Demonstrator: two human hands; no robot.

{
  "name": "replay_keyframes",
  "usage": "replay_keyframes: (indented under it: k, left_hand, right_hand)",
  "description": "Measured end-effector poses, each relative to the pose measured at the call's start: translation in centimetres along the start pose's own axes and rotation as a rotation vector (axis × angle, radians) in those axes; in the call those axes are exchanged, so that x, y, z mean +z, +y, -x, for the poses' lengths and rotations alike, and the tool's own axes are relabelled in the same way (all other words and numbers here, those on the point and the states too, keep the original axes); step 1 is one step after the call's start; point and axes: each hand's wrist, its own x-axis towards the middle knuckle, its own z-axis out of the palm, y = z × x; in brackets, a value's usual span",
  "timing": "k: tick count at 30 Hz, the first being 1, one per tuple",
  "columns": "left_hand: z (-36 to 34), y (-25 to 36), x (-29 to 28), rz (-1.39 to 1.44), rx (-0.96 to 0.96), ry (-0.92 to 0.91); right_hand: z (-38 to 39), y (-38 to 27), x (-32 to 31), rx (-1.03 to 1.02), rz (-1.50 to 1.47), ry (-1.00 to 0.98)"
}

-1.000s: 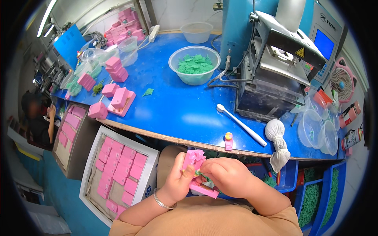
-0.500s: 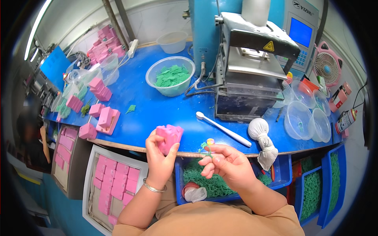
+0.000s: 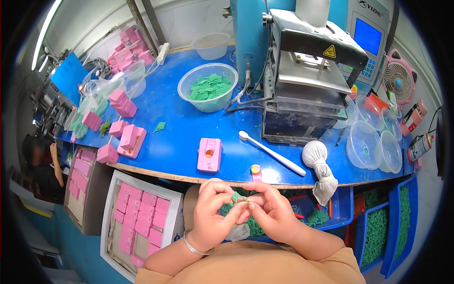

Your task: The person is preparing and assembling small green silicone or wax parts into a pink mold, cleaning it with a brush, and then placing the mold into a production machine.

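Note:
My left hand [image 3: 209, 215] and my right hand [image 3: 274, 210] meet above the table's front edge. Both pinch a small green wax piece [image 3: 236, 198] between their fingertips; the fingers cover part of it. Just beyond them on the blue table lies a pink rubber mould [image 3: 209, 163], with an orange-yellow round hollow in its top. A smaller pink part with a yellow round end [image 3: 256, 171] lies at the table edge, near my right fingers. Behind my hands, an open blue drawer [image 3: 347, 208] holds tangled green pieces.
A white-handled brush [image 3: 274, 154] and a tied white cloth pouch [image 3: 316, 154] lie on the right, before a press machine [image 3: 307, 94]. A clear bowl [image 3: 187, 90] holds green pieces. Pink moulds [image 3: 132, 141] stand left; a tray [image 3: 111, 222] of them sits below.
The pink mould left my left hand and now lies on the table. The small yellow-ended part is also down at the edge. My left hand has joined my right at the green wax piece.

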Motion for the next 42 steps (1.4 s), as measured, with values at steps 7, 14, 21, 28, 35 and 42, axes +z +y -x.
replay_keyframes:
  k: [7,14,21,28,35,42]
  left_hand:
    - [0.5,2.1,-0.2,-0.514,0.593,-0.018]
    - [0.2,2.4,-1.4,-0.371,0.294,-0.064]
    - [0.2,2.9,-1.5,-0.346,0.258,-0.123]
    - [0.0,3.8,-1.8,-0.113,0.187,-0.171]
    - [0.4,3.1,-1.8,-0.051,0.220,-0.174]
    - [0.5,3.4,-1.6,-0.042,0.181,-0.135]
  right_hand:
    - [0.1,0.0,-1.4,0.053,0.173,0.056]
    - [0.8,-2.1,-2.4,-0.333,0.903,0.111]
    - [0.9,-1.4,-1.4,-0.433,0.587,0.002]
    - [0.9,-0.8,-1.2,-0.497,0.431,-0.002]
    - [1.0,-0.6,-0.9,-0.487,0.468,-0.021]
    - [1.1,-0.3,-0.7,-0.473,0.438,-0.009]
